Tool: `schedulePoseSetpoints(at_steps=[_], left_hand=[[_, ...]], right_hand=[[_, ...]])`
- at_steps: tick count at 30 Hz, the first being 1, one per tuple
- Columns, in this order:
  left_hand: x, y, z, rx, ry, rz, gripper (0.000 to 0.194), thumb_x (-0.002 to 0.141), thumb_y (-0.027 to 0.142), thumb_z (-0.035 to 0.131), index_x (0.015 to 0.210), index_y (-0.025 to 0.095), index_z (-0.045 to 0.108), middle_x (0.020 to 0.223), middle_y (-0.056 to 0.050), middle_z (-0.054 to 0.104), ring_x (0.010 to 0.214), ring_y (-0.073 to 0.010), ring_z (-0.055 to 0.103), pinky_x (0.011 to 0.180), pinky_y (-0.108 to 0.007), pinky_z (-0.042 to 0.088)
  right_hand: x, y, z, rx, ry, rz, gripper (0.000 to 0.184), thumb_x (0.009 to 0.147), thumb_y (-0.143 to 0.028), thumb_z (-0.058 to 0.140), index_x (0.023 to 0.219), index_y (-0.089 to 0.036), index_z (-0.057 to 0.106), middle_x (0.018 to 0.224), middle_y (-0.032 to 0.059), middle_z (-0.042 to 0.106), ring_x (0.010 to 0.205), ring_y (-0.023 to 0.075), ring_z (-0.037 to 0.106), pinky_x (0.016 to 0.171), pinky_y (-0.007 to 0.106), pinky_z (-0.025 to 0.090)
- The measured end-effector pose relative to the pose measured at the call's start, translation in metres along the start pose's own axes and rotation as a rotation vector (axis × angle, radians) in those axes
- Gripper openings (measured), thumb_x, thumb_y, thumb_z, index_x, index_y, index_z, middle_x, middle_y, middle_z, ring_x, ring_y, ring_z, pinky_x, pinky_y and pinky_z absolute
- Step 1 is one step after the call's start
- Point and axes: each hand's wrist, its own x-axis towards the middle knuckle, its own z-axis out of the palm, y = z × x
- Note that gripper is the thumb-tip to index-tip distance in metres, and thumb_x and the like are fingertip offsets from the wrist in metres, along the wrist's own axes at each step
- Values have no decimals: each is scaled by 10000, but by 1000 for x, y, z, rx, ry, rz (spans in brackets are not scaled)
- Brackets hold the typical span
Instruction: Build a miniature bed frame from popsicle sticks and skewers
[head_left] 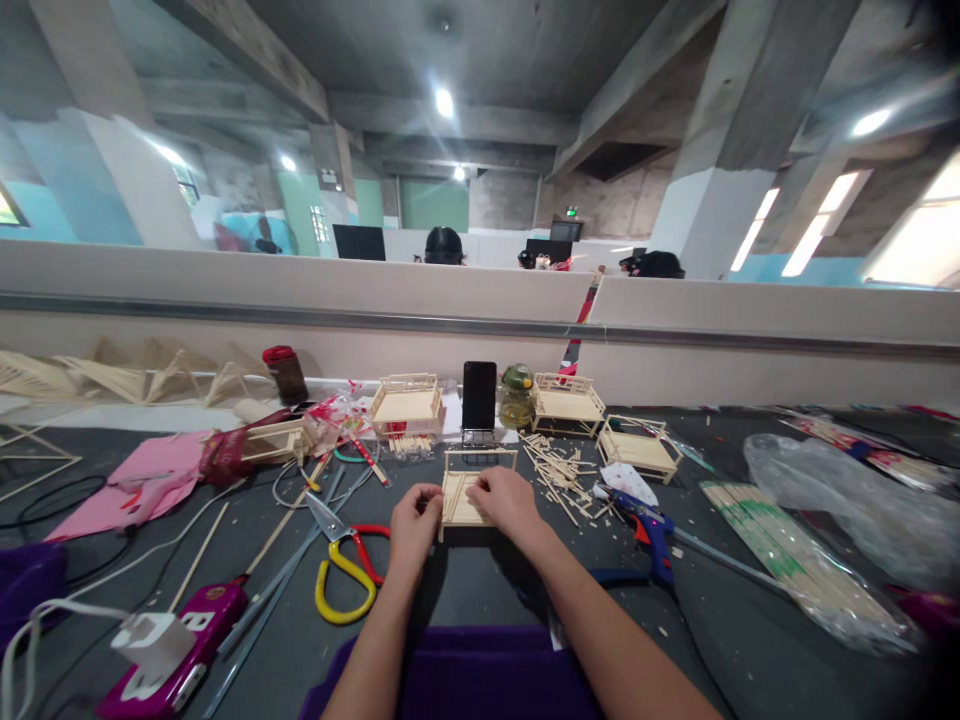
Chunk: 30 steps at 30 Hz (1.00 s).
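Observation:
A small stick-built model (469, 512), like a miniature bed frame with a back rail, stands on the dark tabletop in front of me. My left hand (414, 525) has its fingers closed at the model's left edge, gripping it there. Over the model's right side, my right hand (510, 505) is closed in a pinch; whatever lies between its fingertips is hidden. To the left of my left hand lie scissors (346, 580) with red and yellow handles. A blue glue gun (654, 535) rests to the right of my right hand.
Loose short sticks (559, 475) lie right of the model. Behind are similar finished-looking models (407, 408), a phone (478, 397) propped upright and a jar (516, 400). Bagged sticks (802, 555) lie right, a magenta power strip (180, 650) left, a purple tray (480, 670) in front.

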Motion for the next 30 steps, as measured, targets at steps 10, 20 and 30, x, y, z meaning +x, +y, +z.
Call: schedulePoseSetpoints(at_steps=[10,20,30], left_hand=[[2,-2,-3,-3,-28,30,206,644,364,646,718,173,671,658,-27,670,585,-172,598,539,-259,465],[-6,14,-12,17,212,99,299,851,390,485,997,183,643,752,-28,650,725,-196,613,686,-292,470],[-11,28,-11,-80,411,212,399,825,331,606,1187,184,523,783,1,628,831,-182,627,841,-324,476]], right_hand=[[-1,4,-2,109,-3,-68,182,814,-227,570,825,-270,746,921,-2,738,911,167,633,692,221,381],[-31,40,-53,256,260,25,489,931,-509,398,582,-203,551,567,4,584,573,144,517,563,240,339],[-76,67,-66,607,300,130,347,894,-489,467,940,-210,667,566,-13,602,426,142,534,459,245,410]])
